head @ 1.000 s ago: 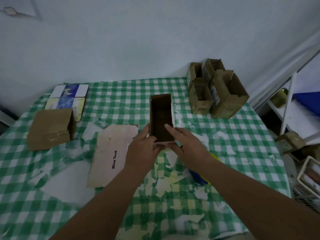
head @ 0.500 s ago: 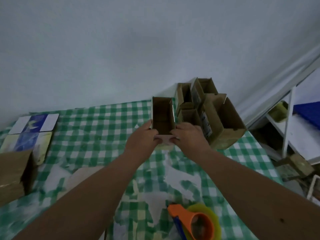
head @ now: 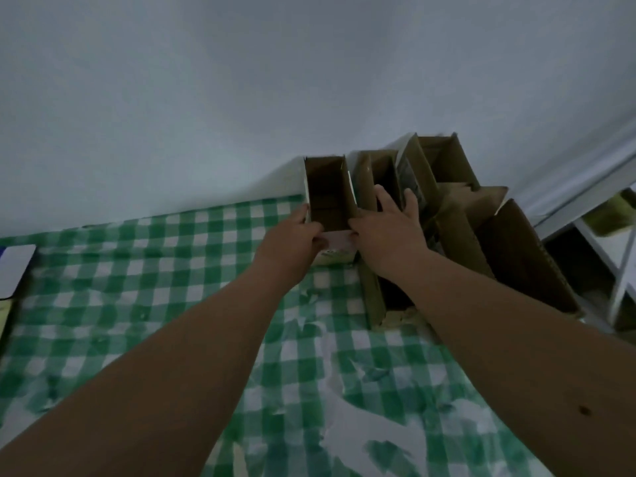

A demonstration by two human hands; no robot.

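Observation:
An open-topped narrow cardboard box (head: 328, 197) stands at the far edge of the green checked tablecloth (head: 137, 304), close to the wall. My left hand (head: 292, 242) holds its near left corner, thumb over the near end. My right hand (head: 385, 232) touches the box's near right corner with the thumb, while its fingers spread straight over the rim of the neighbouring box (head: 378, 173). The held box sits side by side with that neighbour.
A cluster of open cardboard boxes (head: 509, 249) fills the table's far right corner. A white metal shelf frame (head: 619, 270) stands right of the table. A white card (head: 13, 266) lies at the left edge. Torn white patches mark the cloth near me.
Both hands have carried the narrow box away from me, from the table's middle to the far edge beside the box cluster. My right fingers have spread onto the neighbouring box.

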